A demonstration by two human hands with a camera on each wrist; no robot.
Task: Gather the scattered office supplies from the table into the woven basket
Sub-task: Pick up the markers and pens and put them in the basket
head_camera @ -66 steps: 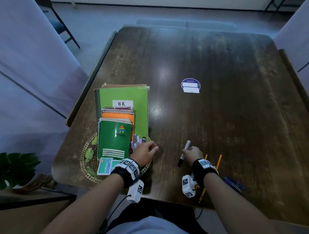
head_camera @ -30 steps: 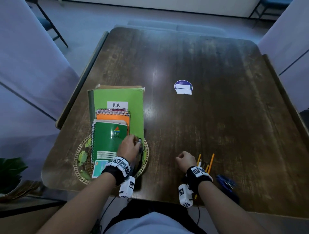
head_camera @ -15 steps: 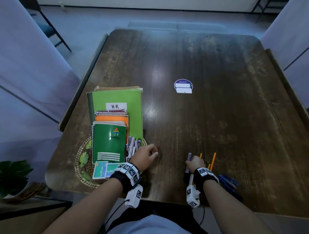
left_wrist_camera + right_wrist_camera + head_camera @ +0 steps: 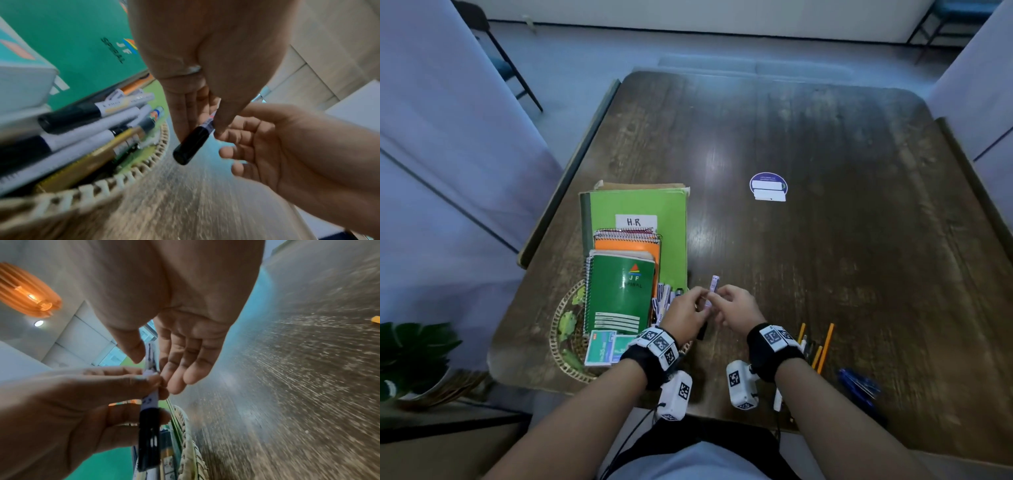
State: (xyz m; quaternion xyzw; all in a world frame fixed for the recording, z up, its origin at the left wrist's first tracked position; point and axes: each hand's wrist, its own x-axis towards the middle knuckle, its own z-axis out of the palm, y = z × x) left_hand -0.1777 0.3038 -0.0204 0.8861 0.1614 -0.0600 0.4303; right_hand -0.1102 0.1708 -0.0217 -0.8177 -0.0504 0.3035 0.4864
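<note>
The setting is an office or meeting room. A large dark wooden table (image 4: 825, 240) carries a green folder labelled "H.R" (image 4: 671, 219), spiral-bound notebooks, markers and yellow pencils (image 4: 823, 346), and pale fabric partition panels (image 4: 448, 137) flank it on both sides. A black-legged chair (image 4: 506, 65) stands on the grey floor, and an orange slatted pendant lamp (image 4: 26, 292) hangs from a panelled ceiling.
</note>
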